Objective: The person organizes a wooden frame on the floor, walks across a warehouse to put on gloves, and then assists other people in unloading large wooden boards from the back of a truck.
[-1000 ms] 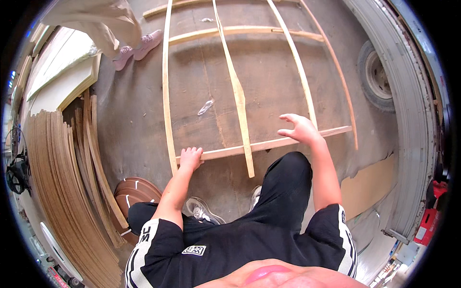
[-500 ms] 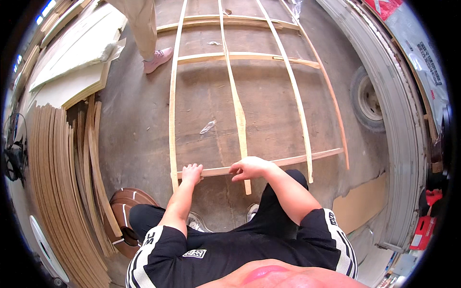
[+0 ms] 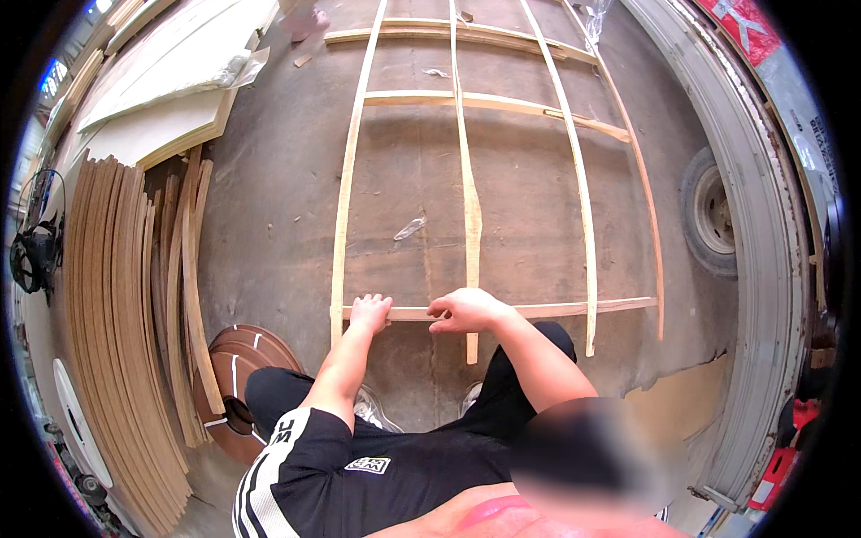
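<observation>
Floor, crosspiece behind hands, grip unclear

Looks like a woodworking workshop, judging by the grey-brown concrete floor, stacked brown boards, large pale sheets, coiled brown strip, a tyred wheel and a slatted timber frame laid out.

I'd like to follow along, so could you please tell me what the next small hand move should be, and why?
I'd probably close the right hand around the near crossbar, by the middle strip. The left hand is at the crossbar near its left end, while the right hand is where strip and crossbar meet, showing no clear grip; a second hold might steady it.
</observation>
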A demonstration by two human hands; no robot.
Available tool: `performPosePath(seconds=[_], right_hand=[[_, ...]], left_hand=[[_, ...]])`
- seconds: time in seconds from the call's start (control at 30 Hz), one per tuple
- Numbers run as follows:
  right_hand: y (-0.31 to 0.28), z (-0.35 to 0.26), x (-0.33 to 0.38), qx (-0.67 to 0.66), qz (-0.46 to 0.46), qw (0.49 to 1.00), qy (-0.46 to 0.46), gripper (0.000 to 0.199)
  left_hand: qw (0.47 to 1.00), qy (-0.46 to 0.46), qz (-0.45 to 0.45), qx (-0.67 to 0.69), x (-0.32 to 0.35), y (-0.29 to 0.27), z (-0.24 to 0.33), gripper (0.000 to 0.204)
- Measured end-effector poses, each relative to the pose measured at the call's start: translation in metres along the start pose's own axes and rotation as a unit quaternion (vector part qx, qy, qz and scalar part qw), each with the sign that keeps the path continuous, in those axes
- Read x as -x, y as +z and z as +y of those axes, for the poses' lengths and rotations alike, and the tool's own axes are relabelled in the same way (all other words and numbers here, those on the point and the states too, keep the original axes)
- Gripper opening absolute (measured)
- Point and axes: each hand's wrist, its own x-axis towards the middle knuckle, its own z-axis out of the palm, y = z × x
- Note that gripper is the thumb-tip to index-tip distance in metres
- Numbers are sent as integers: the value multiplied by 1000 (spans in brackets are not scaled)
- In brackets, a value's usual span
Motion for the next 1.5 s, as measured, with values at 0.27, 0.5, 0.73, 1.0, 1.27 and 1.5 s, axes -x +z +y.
performPosePath(seconds=[0.27,0.5,0.73,1.0,1.27,1.5], right_hand=[[-9,3,12,-17,6,999,32,52],[-4,7,14,-11,17,1000,15,50],[-1,-1,14,-7,4,999,32,52],[-1,15,14,10,8,997,77,51],[-45,143,69,-136,102,958,229,54],[72,427,214,-91,120,823,548,60]], left_hand=[[1000,-2,-2,2,0,2,1,45],[1000,-1,-5,3,0,0,3,45],[1000,6,1,-4,5,2,4,48],[1000,2,17,-5,0,2,5,46],[999,-31,3,23,9,-2,12,49],[997,31,54,55,-1,4,31,44]])
